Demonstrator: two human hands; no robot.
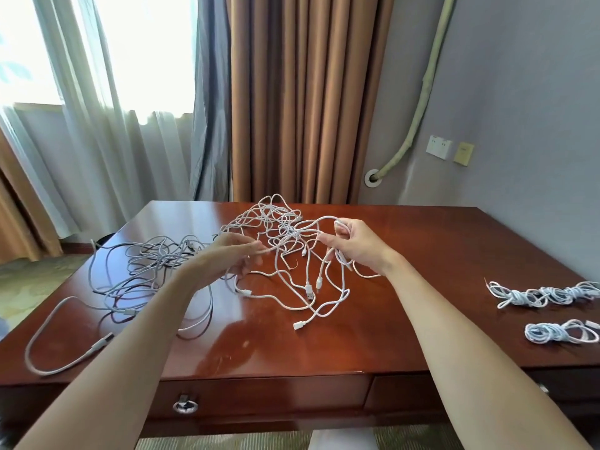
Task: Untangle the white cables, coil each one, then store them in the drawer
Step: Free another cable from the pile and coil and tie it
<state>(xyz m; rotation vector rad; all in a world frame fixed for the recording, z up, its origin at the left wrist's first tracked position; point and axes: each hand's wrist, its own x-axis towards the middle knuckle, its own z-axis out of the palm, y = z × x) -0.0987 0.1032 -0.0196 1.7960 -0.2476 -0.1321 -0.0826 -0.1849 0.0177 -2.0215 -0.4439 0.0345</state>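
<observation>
A knot of tangled white cables (282,228) hangs lifted above the middle of the wooden desk (422,241), with plug ends dangling down to the top. My left hand (233,254) pinches a strand at the knot's left side. My right hand (357,245) grips several strands on its right, fingers curled round them. A second loose heap of white cables (152,264) lies on the desk at the left, one long loop (48,349) trailing to the front edge. The drawer (259,394) under the desk front is closed, with a ring handle (185,405).
Coiled white cables lie at the desk's right: a row of bundles (545,293) and one coil (558,332) nearer the front edge. A second drawer front (454,388) sits right of the first. Curtains (292,99) and a wall stand behind the desk.
</observation>
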